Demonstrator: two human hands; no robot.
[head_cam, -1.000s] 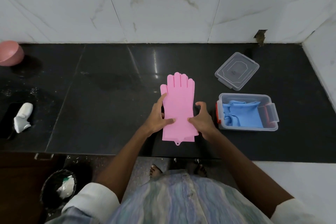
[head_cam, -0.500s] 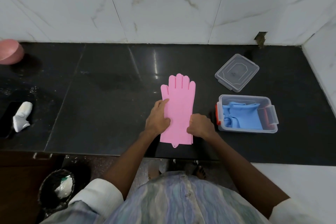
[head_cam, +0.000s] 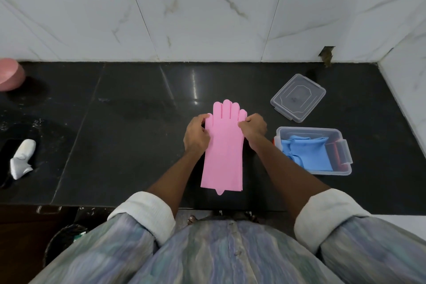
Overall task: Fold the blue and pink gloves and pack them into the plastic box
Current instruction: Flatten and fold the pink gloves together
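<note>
The pink gloves (head_cam: 223, 152) lie flat and stacked on the black counter (head_cam: 129, 140), fingers pointing to the wall. My left hand (head_cam: 196, 134) pinches their left edge by the thumb. My right hand (head_cam: 253, 126) pinches the right edge by the little finger. To the right stands the clear plastic box (head_cam: 345, 169), with the folded blue gloves (head_cam: 306, 154) inside it. Its clear lid (head_cam: 298, 97) lies apart, behind the box.
A pink bowl (head_cam: 10, 77) sits at the far left by the tiled wall. A white object (head_cam: 22, 159) lies at the counter's left edge. A dark bin (head_cam: 62, 241) stands on the floor below. The side wall closes the counter on the right.
Both hands have slid from the cuff end of the pink gloves up to the finger end, and they now pinch the two side edges.
</note>
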